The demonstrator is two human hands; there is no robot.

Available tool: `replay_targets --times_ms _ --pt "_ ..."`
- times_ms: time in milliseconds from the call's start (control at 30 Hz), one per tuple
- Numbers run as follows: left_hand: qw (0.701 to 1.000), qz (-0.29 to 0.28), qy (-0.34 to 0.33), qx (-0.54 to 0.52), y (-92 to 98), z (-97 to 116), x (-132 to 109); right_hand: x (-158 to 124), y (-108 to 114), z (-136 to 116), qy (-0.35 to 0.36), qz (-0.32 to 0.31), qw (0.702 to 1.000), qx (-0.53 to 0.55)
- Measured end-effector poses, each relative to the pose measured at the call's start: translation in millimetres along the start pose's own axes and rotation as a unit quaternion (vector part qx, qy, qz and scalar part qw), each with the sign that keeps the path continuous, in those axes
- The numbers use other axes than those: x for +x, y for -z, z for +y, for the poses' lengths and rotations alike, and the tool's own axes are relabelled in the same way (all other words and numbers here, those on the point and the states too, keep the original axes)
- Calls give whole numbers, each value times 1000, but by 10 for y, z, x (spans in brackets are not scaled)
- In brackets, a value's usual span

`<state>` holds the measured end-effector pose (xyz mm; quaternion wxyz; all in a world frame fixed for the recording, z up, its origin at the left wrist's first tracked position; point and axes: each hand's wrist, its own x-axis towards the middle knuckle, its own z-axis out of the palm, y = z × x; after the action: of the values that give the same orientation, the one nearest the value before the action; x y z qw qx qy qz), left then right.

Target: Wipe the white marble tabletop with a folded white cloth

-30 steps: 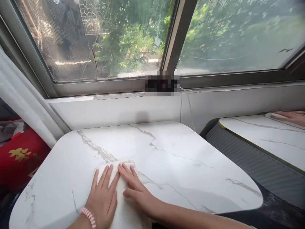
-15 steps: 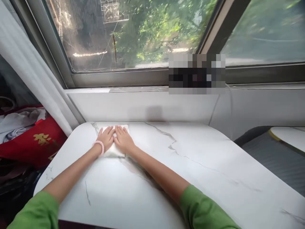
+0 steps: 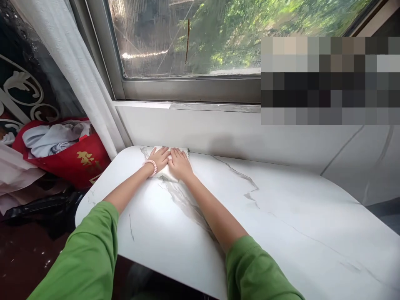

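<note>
A white cloth (image 3: 165,171) lies on the marble-patterned white table (image 3: 146,225), close to its far edge by the wall. My left hand (image 3: 160,158), with a pink coiled band at the wrist, rests flat on the cloth's left part, fingers stretched out. Beside it, my right hand (image 3: 181,164) presses flat on the right part, fingers extended toward the wall. Both hands nearly touch at the thumbs. Much of the cloth is hidden under them, and one edge pokes out past my right fingertips.
Along the back runs a white wall (image 3: 218,129) beneath a metal-framed window (image 3: 193,89). A white curtain (image 3: 75,62) hangs at left, near a red bag (image 3: 62,160) stuffed with clothes. A black plastic bag (image 3: 46,208) lies below. A pixelated patch covers the upper right.
Both hands have pushed the cloth forward to the table's far edge, still flat on it. The camera view has shifted left, showing more of the red bag.
</note>
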<state>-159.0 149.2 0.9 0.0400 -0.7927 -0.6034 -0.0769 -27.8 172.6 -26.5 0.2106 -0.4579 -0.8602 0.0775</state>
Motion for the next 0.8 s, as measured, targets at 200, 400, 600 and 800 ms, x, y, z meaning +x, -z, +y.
replay_targets --times_ms 200,400,600,800 --pt "999 -31 8 8 105 299 -888 -780 125 -420 48 -31 998 13" --pt "1000 1 15 21 317 604 -2048 -1616 286 -1016 124 -71 988 66" --pt "998 22 29 44 364 613 -2467 -1770 330 -1245 184 -97 972 107" --pt "996 -19 81 39 313 218 -2066 -1267 150 -1215 173 -83 977 87"
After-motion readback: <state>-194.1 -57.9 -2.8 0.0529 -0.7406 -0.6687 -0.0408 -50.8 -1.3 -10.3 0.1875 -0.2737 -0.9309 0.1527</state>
